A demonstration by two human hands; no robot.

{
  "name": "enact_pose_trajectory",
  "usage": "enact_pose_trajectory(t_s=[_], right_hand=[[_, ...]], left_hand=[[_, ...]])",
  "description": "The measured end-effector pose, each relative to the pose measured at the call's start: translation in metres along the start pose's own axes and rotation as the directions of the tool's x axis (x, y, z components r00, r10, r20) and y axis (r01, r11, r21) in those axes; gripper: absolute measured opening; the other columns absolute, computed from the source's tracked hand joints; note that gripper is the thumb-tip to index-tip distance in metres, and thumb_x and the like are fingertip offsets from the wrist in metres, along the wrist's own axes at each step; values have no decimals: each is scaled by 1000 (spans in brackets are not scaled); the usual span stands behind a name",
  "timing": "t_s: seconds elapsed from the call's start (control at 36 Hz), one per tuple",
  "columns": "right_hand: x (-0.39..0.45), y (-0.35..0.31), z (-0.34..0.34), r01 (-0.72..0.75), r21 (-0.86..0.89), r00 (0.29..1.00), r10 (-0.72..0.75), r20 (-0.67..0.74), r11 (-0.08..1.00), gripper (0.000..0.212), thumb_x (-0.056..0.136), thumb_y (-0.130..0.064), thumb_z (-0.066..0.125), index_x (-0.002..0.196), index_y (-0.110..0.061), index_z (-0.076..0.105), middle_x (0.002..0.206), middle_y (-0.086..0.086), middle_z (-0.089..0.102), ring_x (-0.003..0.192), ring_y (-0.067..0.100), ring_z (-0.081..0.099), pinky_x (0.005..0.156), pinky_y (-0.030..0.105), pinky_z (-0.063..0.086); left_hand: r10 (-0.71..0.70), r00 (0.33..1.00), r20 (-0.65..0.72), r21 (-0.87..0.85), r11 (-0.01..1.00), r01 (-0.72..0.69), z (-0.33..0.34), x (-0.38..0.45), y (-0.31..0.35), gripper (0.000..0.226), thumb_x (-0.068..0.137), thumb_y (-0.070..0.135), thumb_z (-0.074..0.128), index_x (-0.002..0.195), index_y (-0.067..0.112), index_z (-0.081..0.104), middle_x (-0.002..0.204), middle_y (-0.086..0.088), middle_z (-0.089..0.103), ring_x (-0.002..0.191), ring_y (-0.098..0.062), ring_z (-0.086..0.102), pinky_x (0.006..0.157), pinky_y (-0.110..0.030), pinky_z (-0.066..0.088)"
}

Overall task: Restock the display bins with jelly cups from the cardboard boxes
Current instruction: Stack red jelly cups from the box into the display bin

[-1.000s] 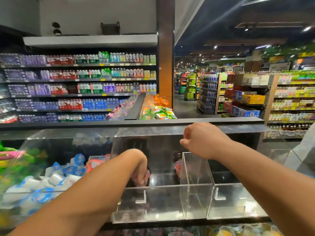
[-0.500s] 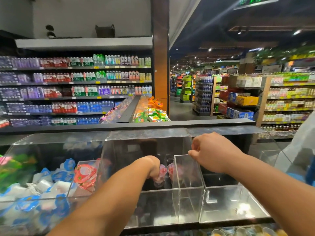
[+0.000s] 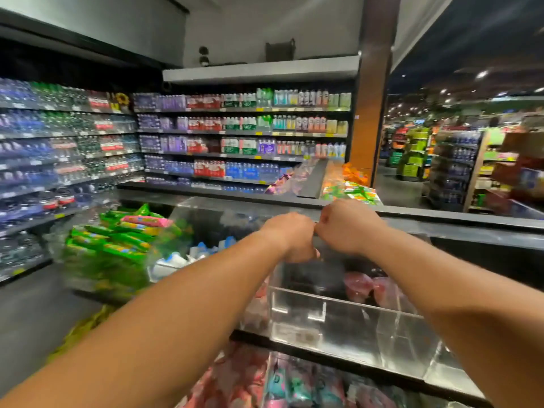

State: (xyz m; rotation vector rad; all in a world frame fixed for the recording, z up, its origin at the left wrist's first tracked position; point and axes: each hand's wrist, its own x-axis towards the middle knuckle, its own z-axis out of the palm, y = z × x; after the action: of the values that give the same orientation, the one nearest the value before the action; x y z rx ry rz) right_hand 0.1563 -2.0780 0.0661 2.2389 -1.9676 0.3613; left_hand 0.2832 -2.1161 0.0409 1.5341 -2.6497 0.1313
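Observation:
A clear acrylic display bin (image 3: pixel 347 328) stands in front of me with a few pink jelly cups (image 3: pixel 363 285) at its back. Its clear lid (image 3: pixel 412 228) is raised. My right hand (image 3: pixel 348 228) grips the lid's front edge with curled fingers. My left hand (image 3: pixel 290 238) is right beside it, knuckles touching, fingers curled at the same edge. The bin to the left holds blue and white jelly cups (image 3: pixel 188 254). No cardboard box is in view.
Green and pink snack packets (image 3: pixel 123 237) fill the bin at far left. A lower tier holds pink and teal cups (image 3: pixel 282 384). Bottled-drink shelves (image 3: pixel 241 136) line the back wall, and an aisle (image 3: pixel 394 189) opens to the right. The frame is motion-blurred.
My left hand has come up out of the bin, leaving the pink cups inside, and joined my right hand at the lid edge. My view has swung left.

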Motion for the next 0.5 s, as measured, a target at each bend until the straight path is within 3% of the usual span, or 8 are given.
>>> enact_pose_trajectory(t_s=[0.08,0.17,0.33,0.42,0.5], right_hand=[[8,-69,7,113,-8,994,-113,-8,994,32,95,-32,52,108,-10,71,118,15,68,107,34,63,73,30,41],[3,-148,17,267,15,964,-267,5,964,26,90,-28,54,104,-10,68,115,15,68,104,35,64,76,32,47],[-42,-322,60,500,107,861,-507,42,859,37,94,-36,56,116,-7,61,122,19,65,114,36,62,90,37,49],[-85,-415,92,588,177,795,-604,57,789,46,91,-41,57,125,-9,58,125,18,63,116,36,61,93,38,49],[-131,-498,126,654,232,714,-689,125,720,45,90,-43,57,120,-9,56,124,18,61,117,37,59,95,42,49]], left_hand=[[-193,980,-58,57,979,196,-22,-71,-69,36,89,47,66,115,23,66,122,-6,68,114,-30,62,89,-37,52],[-406,912,-65,74,909,410,-27,-159,-143,44,84,51,65,117,22,65,127,-4,67,115,-30,62,93,-38,52],[-748,664,10,86,662,744,-10,-363,-242,57,86,56,63,132,23,59,133,-7,61,122,-30,58,98,-39,51],[-842,535,72,86,540,838,10,-464,-275,52,83,55,62,123,22,62,126,-8,64,114,-30,61,94,-42,54],[-888,442,127,98,455,885,27,-551,-286,43,89,51,59,122,23,62,129,-8,65,115,-32,61,96,-40,53]])
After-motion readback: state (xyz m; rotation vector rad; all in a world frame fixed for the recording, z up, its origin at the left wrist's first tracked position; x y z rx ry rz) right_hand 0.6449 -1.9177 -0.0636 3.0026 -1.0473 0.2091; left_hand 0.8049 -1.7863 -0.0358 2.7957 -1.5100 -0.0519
